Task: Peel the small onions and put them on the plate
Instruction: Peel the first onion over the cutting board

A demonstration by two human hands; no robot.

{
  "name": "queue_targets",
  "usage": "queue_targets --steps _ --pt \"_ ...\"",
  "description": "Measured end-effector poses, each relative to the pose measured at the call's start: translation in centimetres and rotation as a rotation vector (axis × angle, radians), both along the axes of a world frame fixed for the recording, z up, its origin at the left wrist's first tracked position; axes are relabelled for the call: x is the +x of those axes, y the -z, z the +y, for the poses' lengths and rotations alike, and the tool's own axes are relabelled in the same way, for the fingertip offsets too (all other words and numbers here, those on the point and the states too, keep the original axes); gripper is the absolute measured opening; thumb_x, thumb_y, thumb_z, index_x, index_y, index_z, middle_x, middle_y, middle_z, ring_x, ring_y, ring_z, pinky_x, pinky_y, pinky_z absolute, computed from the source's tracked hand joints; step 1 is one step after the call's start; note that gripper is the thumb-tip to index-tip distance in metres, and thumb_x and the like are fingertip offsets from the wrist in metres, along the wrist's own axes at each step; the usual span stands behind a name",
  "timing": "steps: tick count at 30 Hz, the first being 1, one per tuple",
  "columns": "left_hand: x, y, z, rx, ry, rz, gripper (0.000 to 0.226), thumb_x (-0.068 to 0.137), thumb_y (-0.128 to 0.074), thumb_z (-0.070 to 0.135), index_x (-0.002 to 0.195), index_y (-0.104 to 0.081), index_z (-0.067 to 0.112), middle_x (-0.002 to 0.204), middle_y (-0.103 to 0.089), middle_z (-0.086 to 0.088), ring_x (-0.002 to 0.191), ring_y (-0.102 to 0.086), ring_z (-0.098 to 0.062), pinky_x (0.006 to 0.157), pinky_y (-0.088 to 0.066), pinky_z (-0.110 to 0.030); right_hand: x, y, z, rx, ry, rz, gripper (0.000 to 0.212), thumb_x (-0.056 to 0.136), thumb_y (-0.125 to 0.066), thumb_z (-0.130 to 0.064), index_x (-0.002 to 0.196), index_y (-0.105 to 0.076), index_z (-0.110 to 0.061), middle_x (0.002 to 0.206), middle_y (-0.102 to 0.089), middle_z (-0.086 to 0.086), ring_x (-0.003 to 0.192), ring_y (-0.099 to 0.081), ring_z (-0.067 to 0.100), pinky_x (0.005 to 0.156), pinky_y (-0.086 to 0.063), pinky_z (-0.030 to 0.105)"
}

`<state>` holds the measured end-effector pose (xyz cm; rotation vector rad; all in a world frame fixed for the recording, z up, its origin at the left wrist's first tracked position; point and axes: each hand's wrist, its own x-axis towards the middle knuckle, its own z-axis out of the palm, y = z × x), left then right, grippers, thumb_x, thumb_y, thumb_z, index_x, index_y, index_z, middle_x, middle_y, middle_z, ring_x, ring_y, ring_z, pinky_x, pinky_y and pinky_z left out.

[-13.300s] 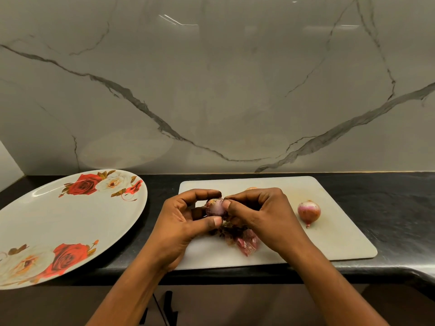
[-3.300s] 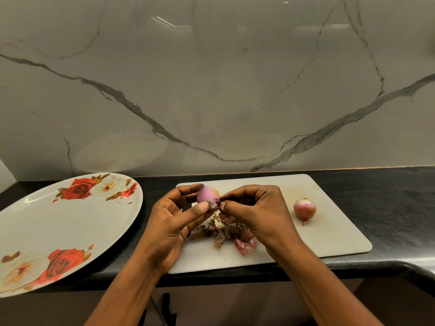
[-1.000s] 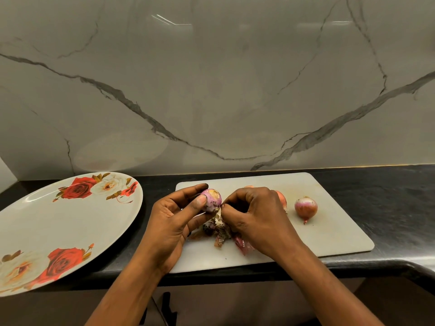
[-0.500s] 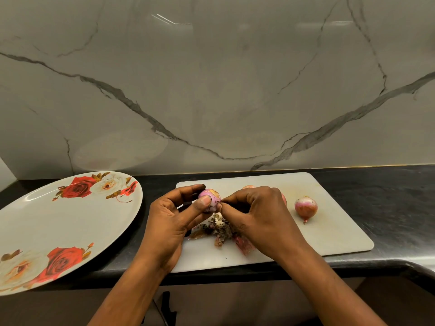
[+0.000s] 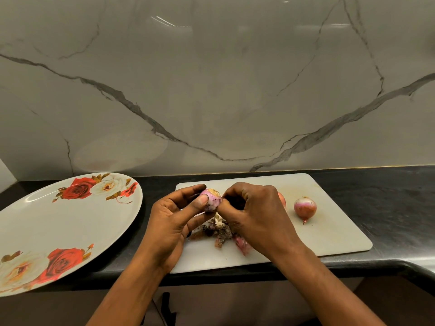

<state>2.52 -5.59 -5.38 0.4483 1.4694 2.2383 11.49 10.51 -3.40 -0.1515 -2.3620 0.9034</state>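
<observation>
Marble wall (image 5: 211,90) with grey veins backs the black counter (image 5: 388,203) in my head view. On the counter lies a pale cutting board (image 5: 329,231). To its left, just beside it, sits a large plate (image 5: 70,227) printed with red and white roses, with no onion on it yet.

My left hand (image 5: 169,229) is curled around the half-peeled onion (image 5: 211,201), thumb on its near face and fingers behind, holding it just above the board's far left part. My right hand (image 5: 256,215) is closed too, its fingertips pinched against the onion's right side where the skin seems to be lifting. Below my hands a heap of peelings (image 5: 221,231) lies on the board. A whole onion (image 5: 305,207) rests on the board to the right, and a second whole onion (image 5: 282,198) peeps out from behind my right hand.

Risks, as I judge them: the bared flesh looks smooth, so a hard tug could squirt the onion out of my left fingers onto the counter or off its near edge. The skin may tear and leave scraps stuck on. My right wrist could nudge the hidden onion and set it rolling. The plate seems to reach over the counter's near edge, so a careless drop on that side might tip it.

I can read no brand, label or writing anywhere; the roses are the only print.
</observation>
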Motion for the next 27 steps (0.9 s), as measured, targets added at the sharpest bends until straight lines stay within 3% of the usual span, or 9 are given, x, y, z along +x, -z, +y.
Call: queue_targets --steps 4,9,17,20,24,27 --pt "-0.4 0.2 -0.2 0.050 0.032 -0.078 0.038 0.091 -0.066 0.007 0.129 -0.069 0.004 0.124 -0.074 -0.023 0.117 -0.072 -0.038 0.086 -0.065 -0.036 -0.1 0.3 0.9 -0.035 0.040 -0.026 0.014 0.094 -0.069 -0.031 0.097 -0.079 -0.022 0.082 -0.072 -0.015 0.077 -0.069 0.001 0.071 -0.062 0.025" --pt "-0.6 0.1 -0.3 0.102 0.047 -0.125 0.041 0.092 -0.062 0.012 0.132 -0.068 0.003 0.127 -0.072 -0.025 0.118 -0.071 -0.042 0.090 -0.064 -0.038 0.2 0.5 1.8 -0.049 0.048 -0.069 0.010 0.092 -0.073 -0.029 0.096 -0.081 -0.026 0.085 -0.074 -0.018 0.079 -0.070 -0.003 0.074 -0.063 0.022" --pt "-0.4 0.2 -0.1 0.046 0.031 -0.060 0.038 0.093 -0.067 0.007 0.131 -0.066 0.009 0.123 -0.074 -0.021 0.116 -0.073 -0.039 0.090 -0.064 -0.036 0.6 0.3 1.9 -0.028 0.001 -0.105 0.020 0.095 -0.068 -0.018 0.108 -0.081 -0.026 0.098 -0.078 -0.015 0.089 -0.071 -0.005 0.082 -0.060 0.016" --pt "-0.3 0.2 -0.2 0.046 0.005 -0.042 0.043 0.091 -0.067 0.009 0.134 -0.064 0.011 0.122 -0.076 -0.016 0.116 -0.073 -0.035 0.091 -0.064 -0.038 0.7 0.1 1.8 -0.001 -0.013 -0.150 0.023 0.097 -0.060 -0.017 0.104 -0.081 -0.024 0.094 -0.076 -0.014 0.086 -0.070 -0.002 0.079 -0.060 0.015" --pt "-0.1 0.1 -0.1 0.020 -0.020 0.006 0.048 0.086 -0.070 0.012 0.134 -0.065 0.015 0.121 -0.077 -0.011 0.117 -0.073 -0.028 0.094 -0.063 -0.036 0.5 0.3 1.8 0.026 -0.005 -0.209 0.023 0.099 -0.052 -0.021 0.096 -0.075 -0.024 0.085 -0.071 -0.013 0.080 -0.067 0.004 0.074 -0.062 0.027" --pt "-0.1 0.1 -0.1 0.010 -0.020 0.017 0.046 0.085 -0.071 0.012 0.131 -0.067 0.016 0.121 -0.078 -0.008 0.117 -0.073 -0.027 0.093 -0.063 -0.034 0.3 0.6 1.7 -0.035 -0.001 -0.206 0.022 0.104 -0.053 -0.033 0.097 -0.073 -0.026 0.085 -0.070 -0.013 0.081 -0.067 0.005 0.072 -0.060 0.026"
